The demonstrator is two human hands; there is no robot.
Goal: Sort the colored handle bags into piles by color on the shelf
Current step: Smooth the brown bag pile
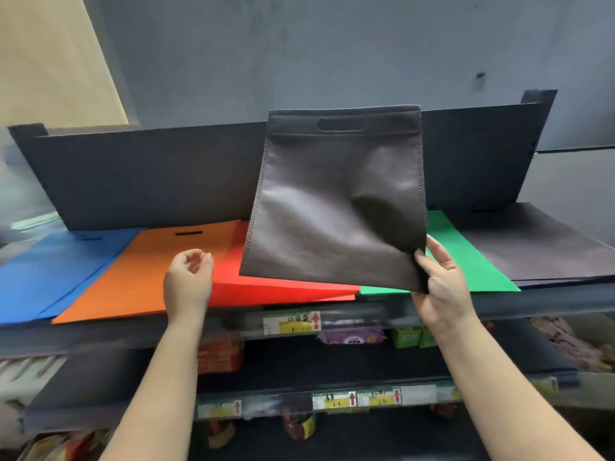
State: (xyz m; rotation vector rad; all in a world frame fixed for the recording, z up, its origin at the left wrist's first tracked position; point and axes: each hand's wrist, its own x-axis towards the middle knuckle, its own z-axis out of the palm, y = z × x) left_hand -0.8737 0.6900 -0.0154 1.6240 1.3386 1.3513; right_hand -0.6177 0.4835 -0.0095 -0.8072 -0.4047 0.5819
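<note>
A dark metal shelf (549, 299) with a tall back panel carries flat non-woven handle bags laid out side by side by color. From the person's left they run: a blue pile (50, 271), an orange pile (133, 277), a red pile (283, 287), a green bag (466, 257), and a dark brown pile (539, 244) at the far right. The orange pile overlaps the edge of the blue, and the red overlaps the edge of the orange.

Held up in front of the red and green bags is one more dark brown handle bag (326, 201), upright with its cut-out handle slot at the top and a deep crease near its lower right corner. The right hand (439, 291) pinches that lower right corner between thumb and fingers; this is the only grip on the bag. The left hand (188, 281) hovers over the seam between the orange and red piles, fingers loosely curled, holding nothing.

Below the shelf edge sit yellow price labels (289, 322) with red arrows, and blurred packaged goods on the lower shelves.
</note>
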